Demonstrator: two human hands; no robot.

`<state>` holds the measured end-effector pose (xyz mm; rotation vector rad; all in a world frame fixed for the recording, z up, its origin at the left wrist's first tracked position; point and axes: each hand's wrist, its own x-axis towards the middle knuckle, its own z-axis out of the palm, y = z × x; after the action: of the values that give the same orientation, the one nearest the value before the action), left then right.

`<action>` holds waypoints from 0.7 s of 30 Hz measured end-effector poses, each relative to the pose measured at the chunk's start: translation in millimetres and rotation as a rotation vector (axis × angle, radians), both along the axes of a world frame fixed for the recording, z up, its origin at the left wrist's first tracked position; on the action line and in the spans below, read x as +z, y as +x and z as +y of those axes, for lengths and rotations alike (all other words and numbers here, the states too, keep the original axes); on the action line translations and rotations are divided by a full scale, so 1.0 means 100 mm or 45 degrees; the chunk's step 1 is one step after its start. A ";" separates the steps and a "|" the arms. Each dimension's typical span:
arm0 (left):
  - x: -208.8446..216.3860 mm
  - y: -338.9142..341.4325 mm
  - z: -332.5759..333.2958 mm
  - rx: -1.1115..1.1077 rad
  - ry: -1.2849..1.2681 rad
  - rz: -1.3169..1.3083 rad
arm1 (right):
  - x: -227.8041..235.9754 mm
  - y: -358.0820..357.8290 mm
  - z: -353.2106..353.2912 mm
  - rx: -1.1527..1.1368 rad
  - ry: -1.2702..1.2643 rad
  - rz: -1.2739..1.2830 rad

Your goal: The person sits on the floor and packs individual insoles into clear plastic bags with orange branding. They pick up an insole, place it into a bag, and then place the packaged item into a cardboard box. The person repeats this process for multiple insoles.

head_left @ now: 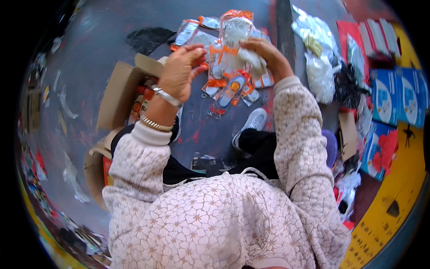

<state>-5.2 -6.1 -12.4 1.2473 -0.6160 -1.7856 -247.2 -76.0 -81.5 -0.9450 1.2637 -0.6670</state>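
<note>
My right hand is closed on a pale, soft, greyish-white item, whose exact kind I cannot make out. Just left of it is a clear plastic bag with an orange top; whether my fingers also touch the bag is unclear. My left hand, with bracelets on the wrist, is raised to the left of the bag, fingers apart and nothing plainly in them. Below and between the hands, several orange-and-clear packets lie in a pile on the floor, among them one with a blue-grey insole-shaped piece.
An open cardboard box with orange packets inside stands by my left forearm. A black plastic bag lies beyond it. To the right are clear plastic bags, blue boxes and a stack of red-and-grey items. My shoe is near the pile.
</note>
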 end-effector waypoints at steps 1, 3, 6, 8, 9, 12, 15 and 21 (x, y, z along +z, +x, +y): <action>-0.03 -0.02 -0.01 0.049 0.007 -0.009 | 0.14 0.13 0.04 0.097 -0.031 -0.058; 0.01 -0.11 -0.03 0.087 0.013 -0.005 | 0.49 0.35 0.21 0.008 0.015 -0.131; 0.04 0.07 -0.01 -0.155 -0.004 0.391 | 0.86 0.66 0.51 0.051 0.017 -0.061; 0.07 0.14 0.06 -0.363 -0.126 0.528 | 1.01 0.75 0.74 0.042 0.055 -0.119; 0.08 0.09 0.08 -0.424 -0.133 0.625 | 1.05 0.66 0.83 0.090 0.009 -0.117; 0.19 -0.06 0.21 -0.454 -0.238 0.799 | 1.22 0.58 1.15 0.007 -0.014 -0.106; 0.11 0.00 0.27 -0.516 -0.064 1.120 | 1.41 0.66 1.37 -0.042 -0.024 -0.067; 0.29 -0.13 0.29 -0.477 -0.236 1.054 | 1.78 0.43 1.42 -0.745 -0.944 -0.026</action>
<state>-18.1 22.6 16.1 0.1994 -0.5190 -2.2638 -204.2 66.4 96.5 -1.1489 1.2966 -1.6768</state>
